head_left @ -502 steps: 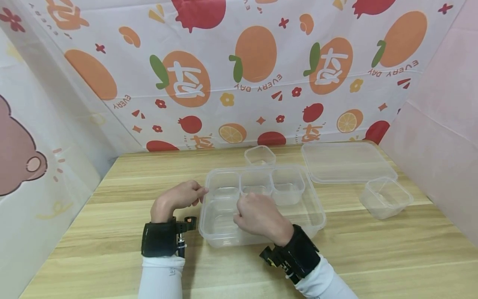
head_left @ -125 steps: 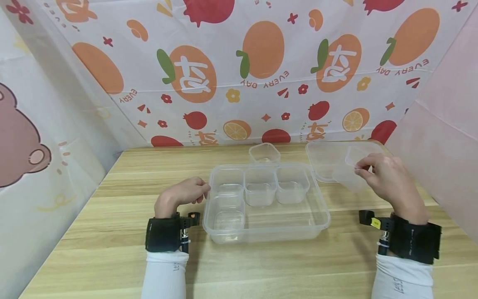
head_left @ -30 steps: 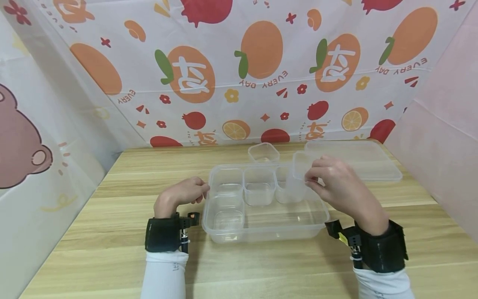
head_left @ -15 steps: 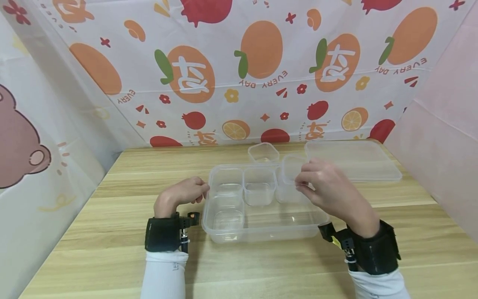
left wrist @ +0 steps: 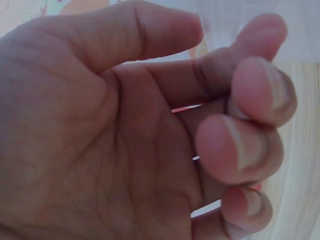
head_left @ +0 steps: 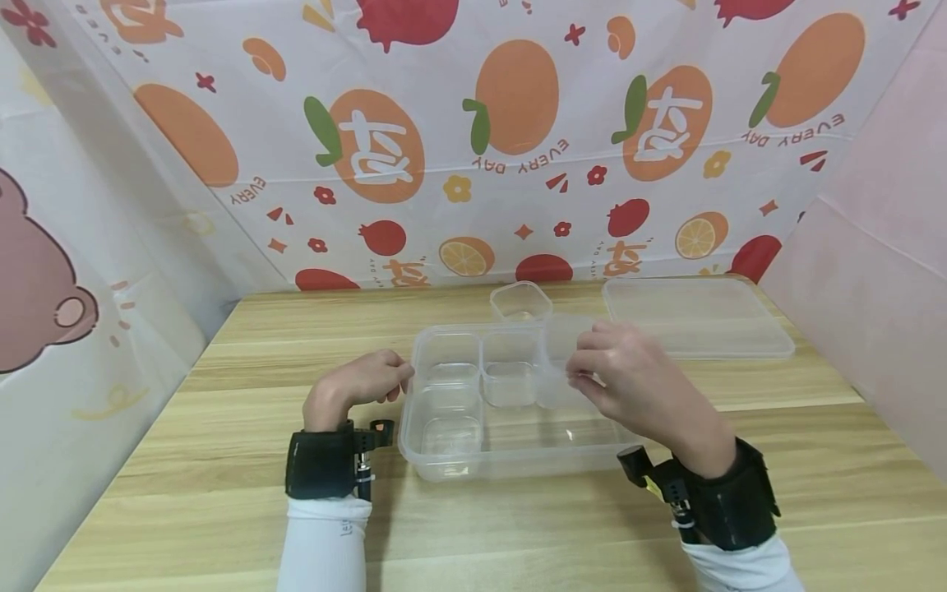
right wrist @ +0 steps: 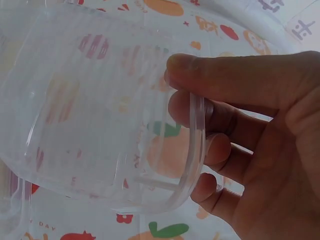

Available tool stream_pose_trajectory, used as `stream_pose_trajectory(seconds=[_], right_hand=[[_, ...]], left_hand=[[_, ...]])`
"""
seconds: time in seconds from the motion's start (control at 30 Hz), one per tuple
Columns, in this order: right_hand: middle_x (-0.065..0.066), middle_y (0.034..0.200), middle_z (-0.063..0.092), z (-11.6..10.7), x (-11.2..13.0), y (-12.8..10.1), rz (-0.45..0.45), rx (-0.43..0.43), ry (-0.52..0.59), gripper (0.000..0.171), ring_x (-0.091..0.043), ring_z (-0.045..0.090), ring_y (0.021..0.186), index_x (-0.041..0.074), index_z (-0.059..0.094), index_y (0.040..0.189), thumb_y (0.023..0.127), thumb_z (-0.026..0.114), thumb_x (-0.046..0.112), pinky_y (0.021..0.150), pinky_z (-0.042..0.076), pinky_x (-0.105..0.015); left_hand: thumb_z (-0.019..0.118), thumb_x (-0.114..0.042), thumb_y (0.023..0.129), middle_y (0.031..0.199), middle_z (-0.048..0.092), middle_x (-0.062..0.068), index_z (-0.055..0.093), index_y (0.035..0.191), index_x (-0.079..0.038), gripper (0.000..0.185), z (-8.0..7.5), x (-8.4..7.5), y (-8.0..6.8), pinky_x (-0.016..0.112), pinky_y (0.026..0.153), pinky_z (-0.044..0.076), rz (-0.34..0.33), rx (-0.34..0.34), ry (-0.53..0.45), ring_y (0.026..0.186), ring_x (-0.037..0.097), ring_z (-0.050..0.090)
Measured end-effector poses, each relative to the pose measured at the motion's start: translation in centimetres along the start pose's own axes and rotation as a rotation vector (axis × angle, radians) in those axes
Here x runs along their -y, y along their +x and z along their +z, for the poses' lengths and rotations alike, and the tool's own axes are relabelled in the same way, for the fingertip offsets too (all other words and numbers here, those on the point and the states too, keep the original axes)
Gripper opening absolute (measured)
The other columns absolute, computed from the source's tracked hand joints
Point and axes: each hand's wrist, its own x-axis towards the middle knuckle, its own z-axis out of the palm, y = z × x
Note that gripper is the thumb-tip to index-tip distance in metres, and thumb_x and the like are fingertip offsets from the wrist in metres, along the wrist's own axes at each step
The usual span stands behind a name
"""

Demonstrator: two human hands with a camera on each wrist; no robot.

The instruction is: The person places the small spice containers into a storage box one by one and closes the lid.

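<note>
- Wood-grained worktop (head_left: pixel 222 534), pale yellow-brown, backed by a creased white cloth (head_left: pixel 444 99) printed with fruit and flowers.
- One large box (head_left: pixel 533 464), clear plastic, rectangular, round-cornered, before us on the worktop.
- Three clear cups, square with softened corners, upright inside: rear left (head_left: pixel 446 349), front left (head_left: pixel 447 427), rear middle (head_left: pixel 510 385).
- One matching cup, the held cup (right wrist: pixel 95 120), thin-walled and lipped, at the box's rear right beside the middle one; how deep it sits we cannot tell.
- Right grip (head_left: pixel 629 382): thumb and forefinger pinched on the held cup's rim.
- Left grip (head_left: pixel 358 388): fingers loosely bent, at the box's left rim; whether they pinch it we cannot tell.
- One spare cup (head_left: pixel 521 301), behind the box.
- One flat lid (head_left: pixel 699 321), translucent, rear right.
</note>
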Motion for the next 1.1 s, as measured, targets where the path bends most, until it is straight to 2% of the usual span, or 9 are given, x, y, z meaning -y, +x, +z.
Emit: stream_pose_trajectory(seconds=[0.27, 0.63, 0.87, 1.1], right_hand=[[0.000, 0.074, 0.063, 0.5, 0.6, 0.3, -0.036, 0.003, 0.008, 0.016, -0.016, 0.051, 0.071, 0.005, 0.077, 0.081, 0.073, 0.088, -0.002, 0.062, 0.044, -0.028], [0.000, 0.074, 0.062, 0.8, 1.1, 0.5, -0.060, 0.006, 0.009, 0.016, -0.017, 0.049, 0.072, 0.005, 0.077, 0.082, 0.073, 0.089, 0.000, 0.064, 0.043, -0.028], [0.000, 0.073, 0.062, 1.1, 1.6, 0.8, -0.075, 0.028, 0.016, 0.015, -0.016, 0.049, 0.071, 0.006, 0.078, 0.082, 0.074, 0.089, 0.002, 0.065, 0.044, -0.028], [0.001, 0.073, 0.065, 1.5, 2.0, 1.0, -0.082, 0.056, 0.016, 0.013, -0.015, 0.051, 0.070, 0.008, 0.078, 0.081, 0.075, 0.088, 0.002, 0.065, 0.043, -0.028]], left_hand=[[0.042, -0.012, 0.097, 0.059, 0.043, 0.000, 0.062, 0.074, -0.005, 0.031, 0.0, 0.0, 0.0, 0.032, 0.058, 0.028, -0.001, -0.001, 0.002, 0.055, 0.016, 0.036], [0.042, -0.013, 0.097, 0.059, 0.042, 0.000, 0.062, 0.074, -0.005, 0.031, -0.2, 0.0, 0.0, 0.031, 0.058, 0.028, -0.004, -0.001, 0.000, 0.055, 0.016, 0.036], [0.042, -0.012, 0.097, 0.058, 0.042, 0.000, 0.062, 0.074, -0.002, 0.032, -0.2, -0.1, 0.0, 0.032, 0.059, 0.028, 0.000, -0.002, 0.001, 0.055, 0.016, 0.036], [0.042, -0.012, 0.097, 0.059, 0.042, 0.000, 0.063, 0.074, -0.004, 0.032, -0.2, -0.1, 0.0, 0.031, 0.058, 0.028, -0.003, -0.003, 0.003, 0.055, 0.016, 0.036]])
